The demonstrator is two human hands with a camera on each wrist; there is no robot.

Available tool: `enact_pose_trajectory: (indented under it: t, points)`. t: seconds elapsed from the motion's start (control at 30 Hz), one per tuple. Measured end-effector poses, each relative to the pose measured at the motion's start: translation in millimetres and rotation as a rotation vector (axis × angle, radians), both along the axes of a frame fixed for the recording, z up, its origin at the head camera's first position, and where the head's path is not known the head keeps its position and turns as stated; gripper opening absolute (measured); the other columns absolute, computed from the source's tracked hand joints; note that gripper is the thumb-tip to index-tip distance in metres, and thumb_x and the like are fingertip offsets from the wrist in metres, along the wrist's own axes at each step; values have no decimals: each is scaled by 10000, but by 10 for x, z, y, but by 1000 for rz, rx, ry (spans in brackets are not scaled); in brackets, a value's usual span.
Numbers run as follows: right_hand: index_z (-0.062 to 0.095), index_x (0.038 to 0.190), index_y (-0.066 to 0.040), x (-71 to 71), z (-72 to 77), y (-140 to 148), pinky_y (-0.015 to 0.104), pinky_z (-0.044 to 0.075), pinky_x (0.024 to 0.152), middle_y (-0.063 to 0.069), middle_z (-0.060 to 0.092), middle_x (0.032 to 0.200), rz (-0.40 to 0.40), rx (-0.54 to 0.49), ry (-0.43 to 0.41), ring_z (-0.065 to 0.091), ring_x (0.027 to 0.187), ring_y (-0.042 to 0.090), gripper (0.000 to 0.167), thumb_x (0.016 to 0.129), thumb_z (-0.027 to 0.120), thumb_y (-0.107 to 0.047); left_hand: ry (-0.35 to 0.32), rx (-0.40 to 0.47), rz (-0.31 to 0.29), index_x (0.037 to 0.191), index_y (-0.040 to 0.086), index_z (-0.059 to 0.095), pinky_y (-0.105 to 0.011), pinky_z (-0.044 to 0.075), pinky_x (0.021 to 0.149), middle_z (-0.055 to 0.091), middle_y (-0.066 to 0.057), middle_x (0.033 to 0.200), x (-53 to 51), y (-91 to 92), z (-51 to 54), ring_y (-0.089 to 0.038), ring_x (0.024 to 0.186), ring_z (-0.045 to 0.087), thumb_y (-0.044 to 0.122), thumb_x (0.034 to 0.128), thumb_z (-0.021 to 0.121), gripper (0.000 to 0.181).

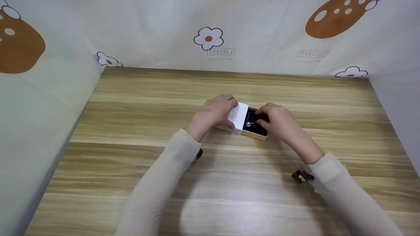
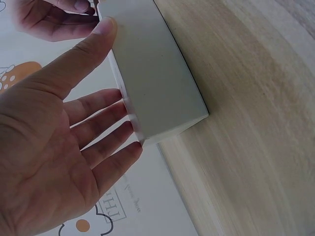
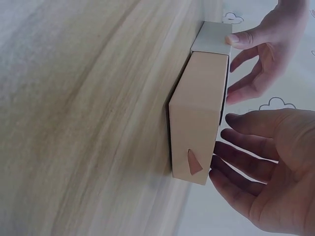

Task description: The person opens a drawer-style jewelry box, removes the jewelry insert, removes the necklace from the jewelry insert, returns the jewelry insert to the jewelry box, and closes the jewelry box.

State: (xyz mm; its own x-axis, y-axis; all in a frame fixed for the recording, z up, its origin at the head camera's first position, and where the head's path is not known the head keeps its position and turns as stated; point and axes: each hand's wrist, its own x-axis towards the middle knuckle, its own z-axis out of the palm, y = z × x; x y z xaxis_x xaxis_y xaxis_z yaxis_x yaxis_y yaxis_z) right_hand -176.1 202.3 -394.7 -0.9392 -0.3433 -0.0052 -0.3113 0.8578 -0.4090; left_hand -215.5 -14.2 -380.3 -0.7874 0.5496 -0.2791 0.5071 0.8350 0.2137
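Observation:
A white box sleeve point(image 1: 241, 115) lies on the table with a tan inner tray point(image 1: 254, 135) pulled partly out of its right end. On the tray's black lining is a silver necklace point(image 1: 248, 124) with a round pendant. My left hand point(image 1: 216, 110) holds the sleeve, thumb on the near long side, fingers on the far one; the left wrist view shows this grip on the white sleeve point(image 2: 152, 64). My right hand point(image 1: 279, 120) is over the tray's right part, thumb and fingertips apart beside the necklace. In the right wrist view its fingers reach over the tan tray's point(image 3: 202, 81) edge; their tips are partly hidden.
The box rests on a wood-grain table point(image 1: 131, 164), towards the middle. Behind the table's far edge hangs a pale sheet point(image 1: 164, 32) with flower prints, and pale sheeting continues along both sides. A dark wrist device point(image 1: 302, 177) sits by the right sleeve cuff.

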Motion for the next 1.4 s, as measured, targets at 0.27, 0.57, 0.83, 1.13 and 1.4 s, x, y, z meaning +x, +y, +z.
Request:
enact_pose_trajectory:
  t: [0.27, 0.57, 0.83, 1.13, 1.4]
  points:
    - [692, 1145, 25, 4, -33, -6, 517, 516, 992, 198, 689, 1170, 19, 27, 17, 649, 1127, 372, 289, 885, 721, -97, -3, -19, -6, 1405, 119, 481, -401, 461, 1084, 475, -42, 1445, 10, 15, 15, -252, 1340, 465, 454, 772, 827, 795]
    - [657, 1179, 72, 1, -60, -8, 515, 525, 977, 229, 671, 1171, 49, 27, 11, 636, 1117, 382, 348, 870, 720, -73, -4, -24, -1, 1404, 123, 483, -405, 469, 1071, 471, -39, 1453, 9, 20, 19, -249, 1340, 462, 448, 771, 829, 791]
    - [643, 1204, 79, 0, -68, -13, 520, 523, 974, 238, 660, 1194, 66, 51, -8, 628, 1124, 390, 385, 866, 723, -87, 0, -22, 4, 1406, 124, 486, -411, 471, 1064, 478, -46, 1442, 10, 30, 13, -256, 1322, 468, 437, 767, 837, 794]
    - [617, 1231, 97, 6, -75, -18, 503, 537, 942, 240, 656, 1180, 93, 71, 1, 635, 1084, 373, 444, 836, 733, -69, -2, 2, 15, 1402, 124, 495, -421, 483, 1048, 481, -40, 1442, 17, 16, 13, -252, 1335, 460, 422, 757, 849, 794]
    - [610, 1241, 104, 12, -95, -29, 517, 543, 937, 258, 659, 1164, 99, 86, 29, 643, 1081, 398, 466, 825, 743, -60, 0, 12, 21, 1399, 123, 497, -424, 480, 1055, 479, -45, 1450, 19, 8, 9, -255, 1337, 460, 420, 746, 854, 802]
